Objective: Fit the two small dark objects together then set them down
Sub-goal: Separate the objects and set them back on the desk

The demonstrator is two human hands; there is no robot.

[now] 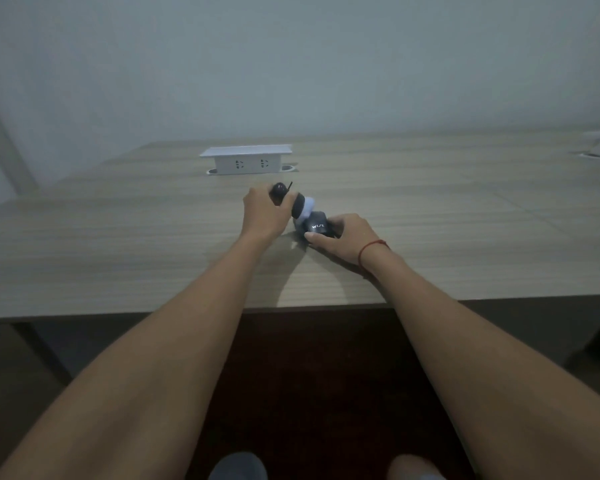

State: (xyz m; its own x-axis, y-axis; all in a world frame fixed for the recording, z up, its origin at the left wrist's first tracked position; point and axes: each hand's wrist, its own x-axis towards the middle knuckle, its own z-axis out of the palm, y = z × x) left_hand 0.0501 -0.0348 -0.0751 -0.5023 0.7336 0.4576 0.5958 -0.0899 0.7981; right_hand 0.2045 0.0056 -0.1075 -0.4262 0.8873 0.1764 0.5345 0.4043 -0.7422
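- Your left hand (260, 216) wraps the rounded dark piece (280, 192) — pale band at its tip.
- Your right hand (340, 237) pinches the glossy dark lettered piece (317, 227) on the wood-grain table (118, 244); pieces meet between hands.

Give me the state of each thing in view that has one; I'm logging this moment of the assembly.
left hand: closed around the dark handle piece, lifted off the table.
right hand: gripping the dark base piece, low at the wooden table.
Two pieces: meeting end to end at a pale collar; whether fully seated, cannot tell.
socket box: raised, both outlets empty.
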